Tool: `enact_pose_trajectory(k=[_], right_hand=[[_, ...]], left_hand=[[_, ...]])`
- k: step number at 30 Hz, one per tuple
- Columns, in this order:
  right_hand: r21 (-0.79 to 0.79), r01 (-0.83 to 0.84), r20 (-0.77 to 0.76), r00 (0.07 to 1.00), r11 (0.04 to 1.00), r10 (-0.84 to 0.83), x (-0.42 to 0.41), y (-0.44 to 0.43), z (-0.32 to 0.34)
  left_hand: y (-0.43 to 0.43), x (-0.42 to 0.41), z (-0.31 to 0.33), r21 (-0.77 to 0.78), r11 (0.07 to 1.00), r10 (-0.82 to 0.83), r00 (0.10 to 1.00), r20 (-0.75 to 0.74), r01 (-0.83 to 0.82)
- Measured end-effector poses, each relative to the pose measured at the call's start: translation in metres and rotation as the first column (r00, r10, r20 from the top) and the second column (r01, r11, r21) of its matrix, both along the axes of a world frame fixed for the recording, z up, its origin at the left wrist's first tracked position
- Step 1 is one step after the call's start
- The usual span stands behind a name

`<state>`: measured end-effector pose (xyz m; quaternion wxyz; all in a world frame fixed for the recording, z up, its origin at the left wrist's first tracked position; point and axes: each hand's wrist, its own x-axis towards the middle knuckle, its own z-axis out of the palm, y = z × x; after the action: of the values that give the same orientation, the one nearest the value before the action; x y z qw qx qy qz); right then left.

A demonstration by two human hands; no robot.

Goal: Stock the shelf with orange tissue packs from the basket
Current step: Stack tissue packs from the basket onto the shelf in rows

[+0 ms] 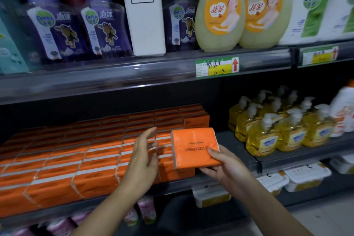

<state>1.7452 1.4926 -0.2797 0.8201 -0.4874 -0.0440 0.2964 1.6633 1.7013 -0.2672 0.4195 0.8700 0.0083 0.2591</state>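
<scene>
Two bare forearms are seen reaching up from the bottom edge toward the middle shelf. One orange tissue pack is gripped by the right hand, with the thumb laid on its printed face and the fingers curled beneath. The pack is held flat in the air, just in front of the right-hand end of the stock. The left hand is held open with relaxed fingers just beside the pack's left edge; no contact with it can be made out.

Behind the hands, rows of orange packs are found standing tightly together and filling most of the shelf's left part, several rows deep. To their right a bare dark stretch of shelf is left before the yellow pump bottles.

Stocking is therefore judged to be well advanced, with this pack not yet set down and room left at the right end. How many packs are left cannot be told, since the basket is not shown.

Farther up, purple soap bottles and a price tag are seen on the shelf above.
</scene>
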Motion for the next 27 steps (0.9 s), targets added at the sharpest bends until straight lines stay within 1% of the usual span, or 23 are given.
enact_pose_trajectory(k=[2, 5, 7, 9, 11, 12, 14, 17, 19, 21, 22, 23, 24, 25, 26, 27], right_hand=[[0.001, 0.021, 0.015, 1.0, 1.0, -0.021, 0.002, -0.003, 0.0], [-0.012, 0.02, 0.07, 0.997, 1.0, -0.019, 0.005, -0.007, 0.0], [-0.054, 0.012, 0.133, 0.991, 0.998, -0.005, 0.006, -0.01, 0.001], [-0.098, -0.011, 0.194, 0.981, 0.995, 0.03, 0.009, -0.013, 0.002], [-0.115, 0.019, 0.21, 0.978, 0.993, 0.006, 0.013, -0.016, 0.005], [-0.108, 0.066, 0.196, 0.98, 0.992, -0.044, 0.016, -0.019, 0.005], [-0.068, 0.143, 0.145, 0.98, 0.987, -0.132, 0.023, -0.023, 0.002], [-0.028, 0.152, 0.085, 0.985, 0.988, -0.149, 0.027, -0.023, -0.001], [-0.029, 0.203, 0.06, 0.978, 0.979, -0.201, 0.031, -0.022, -0.001], [-0.035, 0.31, 0.077, 0.949, 0.95, -0.306, 0.043, -0.023, 0.004], [-0.043, 0.369, 0.121, 0.925, 0.929, -0.361, 0.051, -0.024, 0.009], [-0.079, 0.417, 0.196, 0.897, 0.906, -0.396, 0.059, -0.024, 0.014], [-0.154, 0.455, 0.299, 0.868, 0.877, -0.397, 0.069, -0.024, 0.016], [-0.267, 0.49, 0.425, 0.833, 0.83, -0.355, 0.078, -0.023, 0.015], [-0.396, 0.527, 0.558, 0.788, 0.752, -0.259, 0.088, -0.021, 0.012], [-0.503, 0.568, 0.671, 0.732, 0.651, -0.119, 0.097, -0.018, 0.008]], left_hand=[[-0.002, 0.006, -0.003, -0.102, 0.995, 0.003, 0.999, -0.053, -0.009], [-0.011, 0.019, -0.004, -0.311, 0.95, -0.074, 0.984, -0.164, 0.019], [-0.019, 0.028, -0.002, -0.392, 0.919, -0.13, 0.974, -0.185, 0.048], [-0.025, 0.036, -0.001, -0.403, 0.911, -0.177, 0.968, -0.177, 0.093], [-0.029, 0.044, -0.003, -0.315, 0.94, -0.2, 0.962, -0.185, 0.134], [-0.031, 0.047, -0.004, -0.278, 0.949, -0.207, 0.96, -0.187, 0.15], [-0.038, 0.054, -0.006, -0.267, 0.953, -0.199, 0.961, -0.192, 0.144], [-0.052, 0.066, -0.007, -0.284, 0.952, -0.172, 0.967, -0.188, 0.115], [-0.057, 0.073, -0.007, -0.218, 0.968, -0.169, 0.966, -0.194, 0.125], [-0.051, 0.082, -0.01, -0.038, 0.991, -0.134, 0.97, -0.204, 0.129], [-0.045, 0.087, -0.011, 0.083, 0.99, -0.099, 0.972, -0.211, 0.119], [-0.036, 0.092, -0.013, 0.208, 0.973, -0.053, 0.977, -0.209, 0.097], [-0.028, 0.097, -0.013, 0.314, 0.947, -0.005, 0.977, -0.212, 0.073], [-0.018, 0.101, -0.014, 0.396, 0.916, 0.034, 0.974, -0.224, 0.059], [-0.01, 0.104, -0.015, 0.461, 0.886, 0.068, 0.968, -0.242, 0.053], [-0.002, 0.108, -0.016, 0.512, 0.857, 0.101, 0.958, -0.268, 0.053]])
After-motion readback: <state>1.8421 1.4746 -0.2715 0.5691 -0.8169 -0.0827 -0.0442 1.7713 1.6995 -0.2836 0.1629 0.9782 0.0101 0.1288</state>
